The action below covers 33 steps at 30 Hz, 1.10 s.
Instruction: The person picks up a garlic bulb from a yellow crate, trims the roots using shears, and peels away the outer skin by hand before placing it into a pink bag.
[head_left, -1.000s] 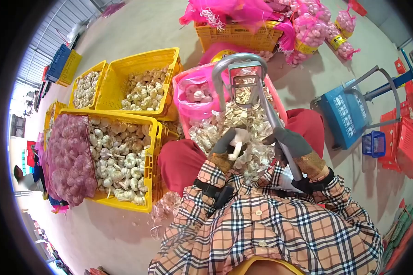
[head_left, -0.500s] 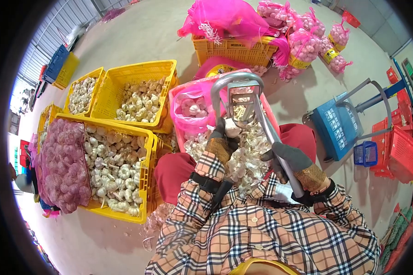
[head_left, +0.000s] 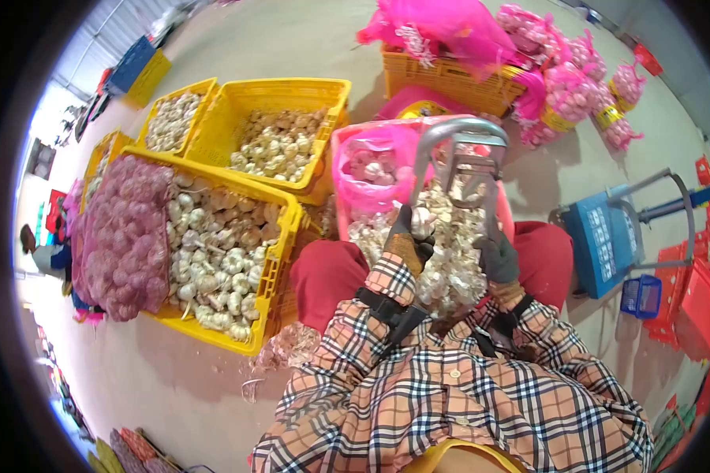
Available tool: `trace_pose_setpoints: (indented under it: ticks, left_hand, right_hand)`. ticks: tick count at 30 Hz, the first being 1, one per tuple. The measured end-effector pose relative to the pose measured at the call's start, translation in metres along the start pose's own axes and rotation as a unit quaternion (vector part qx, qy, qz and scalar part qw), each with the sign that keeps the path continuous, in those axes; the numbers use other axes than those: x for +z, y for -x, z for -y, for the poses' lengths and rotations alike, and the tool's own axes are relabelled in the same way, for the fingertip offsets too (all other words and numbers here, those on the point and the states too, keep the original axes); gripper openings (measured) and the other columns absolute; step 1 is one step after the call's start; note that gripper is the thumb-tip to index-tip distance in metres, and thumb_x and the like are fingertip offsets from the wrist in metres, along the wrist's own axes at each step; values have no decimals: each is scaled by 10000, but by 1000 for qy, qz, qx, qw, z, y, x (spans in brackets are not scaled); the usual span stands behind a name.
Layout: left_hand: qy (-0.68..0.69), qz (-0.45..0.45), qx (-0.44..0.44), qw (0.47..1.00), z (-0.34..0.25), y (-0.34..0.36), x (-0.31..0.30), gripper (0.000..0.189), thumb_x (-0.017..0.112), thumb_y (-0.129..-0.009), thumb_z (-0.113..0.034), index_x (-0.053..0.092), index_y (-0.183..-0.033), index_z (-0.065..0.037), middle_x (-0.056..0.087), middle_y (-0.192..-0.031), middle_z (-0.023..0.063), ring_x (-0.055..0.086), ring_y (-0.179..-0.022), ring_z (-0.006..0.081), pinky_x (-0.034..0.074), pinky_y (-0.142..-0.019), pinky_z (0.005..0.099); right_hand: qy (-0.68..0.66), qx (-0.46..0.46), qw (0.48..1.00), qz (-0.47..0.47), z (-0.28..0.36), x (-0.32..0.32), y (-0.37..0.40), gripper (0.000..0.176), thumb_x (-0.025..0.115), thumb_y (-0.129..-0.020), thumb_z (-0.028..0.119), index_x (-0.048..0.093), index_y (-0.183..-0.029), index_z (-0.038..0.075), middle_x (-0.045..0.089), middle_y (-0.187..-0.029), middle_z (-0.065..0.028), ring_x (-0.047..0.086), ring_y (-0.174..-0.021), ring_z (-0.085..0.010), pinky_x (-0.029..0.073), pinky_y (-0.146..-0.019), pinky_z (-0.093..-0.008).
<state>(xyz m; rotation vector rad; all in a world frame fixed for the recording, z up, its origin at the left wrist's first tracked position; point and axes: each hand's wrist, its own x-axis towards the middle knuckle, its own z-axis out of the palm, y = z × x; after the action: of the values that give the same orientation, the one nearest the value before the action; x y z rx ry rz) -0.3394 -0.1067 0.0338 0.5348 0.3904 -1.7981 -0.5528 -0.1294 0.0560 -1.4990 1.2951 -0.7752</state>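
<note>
My left hand [head_left: 409, 243], in a dark glove with a brown palm, is closed around a white garlic bulb [head_left: 423, 222]. It is just below a grey metal tubular cutter-like tool [head_left: 424, 150] that arches over a pink crate [head_left: 341, 142]. My right hand [head_left: 498, 258], gloved too, is wrapped round the tool's long handle [head_left: 493, 209]. Loose garlic skins and stems [head_left: 454, 272] fill the space beneath my hands. In the crate's far left corner a pink bag [head_left: 345, 185] holds several bulbs.
Yellow crates [head_left: 270, 331] of garlic stand at the left, one with a purple net sack [head_left: 126, 236] on it. Pink net bags [head_left: 568, 94] of garlic lie at the far right. A blue platform scale [head_left: 603, 240] stands to the right, near red baskets [head_left: 702, 307].
My right hand and the handle have swung inward and away from my body, making the handle steeper. My left hand keeps the bulb near the tool. The whole view has shifted.
</note>
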Motion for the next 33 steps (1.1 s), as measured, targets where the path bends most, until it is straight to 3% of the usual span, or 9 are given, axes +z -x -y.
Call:
trace_pose_setpoints:
  ticks: [1, 2, 3, 6, 9, 13, 15, 16, 33]
  left_hand:
    - [21, 49, -13, 999, -11, -4, -21, 271, 571, -823, -385, 540, -849, -117, 537, -696, 24, 502, -557, 158, 397, -405, 267]
    - [-43, -178, 152, 971, -5, 4, 2, 288, 530, -843, -402, 541, -843, -115, 558, -706, 28, 511, -567, 156, 417, -432, 255]
    - [-3, -134, 234, 963, -14, -19, -18, 304, 481, -867, -412, 542, -852, -115, 574, -750, 43, 522, -602, 161, 443, -508, 254]
    - [-6, -161, 263, 951, -33, -14, 12, 272, 506, -859, -380, 554, -839, -113, 544, -708, 19, 506, -594, 150, 421, -502, 273]
    - [-28, -186, 270, 944, -71, -5, 36, 225, 542, -846, -331, 572, -819, -109, 498, -645, -16, 481, -583, 134, 388, -493, 302]
    - [-207, -115, 383, 893, -127, -14, -20, 211, 487, -856, -284, 576, -833, -95, 539, -674, 23, 521, -570, 162, 395, -468, 310]
    - [-388, -161, 665, 618, -167, 38, -50, 240, 492, -854, -320, 568, -789, -102, 483, -647, -6, 421, -527, 104, 346, -467, 274]
    - [-87, -56, 529, 842, -196, 62, -51, 278, 467, -880, -283, 585, -1036, -85, 599, -1013, 114, 604, -811, 238, 478, -690, 337]
    - [-360, -219, 403, 812, -243, 177, -90, 364, 545, -798, -251, 532, -1102, -52, 590, -1000, 116, 604, -791, 223, 491, -678, 328]
  right_hand:
    - [22, 0, 1000, -13, -6, 2, -3, 230, 523, -843, 305, 603, -842, 90, 487, -532, 5, 465, -470, -81, 368, -436, -254]
    - [-57, -6, 998, -4, 2, 3, 0, 231, 510, -845, 297, 600, -880, 87, 509, -553, -4, 473, -461, -109, 387, -446, -262]
    - [-7, -55, 998, -3, 6, 4, -2, 259, 484, -861, 300, 579, -951, 77, 552, -631, -6, 481, -472, -111, 394, -447, -265]
    - [7, -165, 986, 22, -49, 4, -19, 276, 449, -890, 286, 552, -1002, 56, 583, -724, -21, 471, -476, -103, 405, -447, -265]
    - [-295, -58, 950, 81, -52, 1, -17, 263, 453, -902, 258, 529, -1009, 30, 524, -658, -5, 411, -447, -56, 365, -388, -199]
    - [-115, -6, 993, 39, -4, 0, -1, 283, 455, -884, 275, 554, -949, 18, 441, -546, 25, 361, -411, -34, 277, -359, -186]
    - [-82, 9, 997, 9, 5, 4, 3, 290, 447, -879, 276, 563, -925, 13, 425, -522, 30, 349, -399, -36, 260, -357, -193]
    - [-88, 7, 996, -2, 7, 5, 4, 288, 432, -878, 265, 569, -906, 14, 415, -516, 34, 345, -398, -40, 251, -360, -197]
    - [-90, -6, 996, -19, 2, 2, 5, 320, 421, -893, 291, 570, -914, 9, 423, -514, 11, 369, -396, -58, 280, -367, -205]
